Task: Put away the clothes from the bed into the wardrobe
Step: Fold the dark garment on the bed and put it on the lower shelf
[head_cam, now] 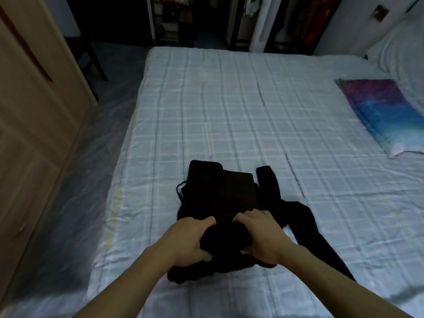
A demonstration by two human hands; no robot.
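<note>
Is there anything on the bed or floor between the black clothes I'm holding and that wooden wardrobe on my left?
Nothing visible. Both hands, left and right, already grip the black clothes. The checked sheet and the floor strip toward the wooden wardrobe show no obstacles.

pillow (382, 115) at right edge, multicoloured | white pillow (399, 51) beyond it | chair (88, 56) on floor, far left

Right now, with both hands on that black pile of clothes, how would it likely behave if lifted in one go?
The black clothes look soft and floppy: the part bunched between the left hand and right hand has crumpled. The loose strip trailing right would probably dangle or stay behind. Likely light, with little risk of slipping.
</note>
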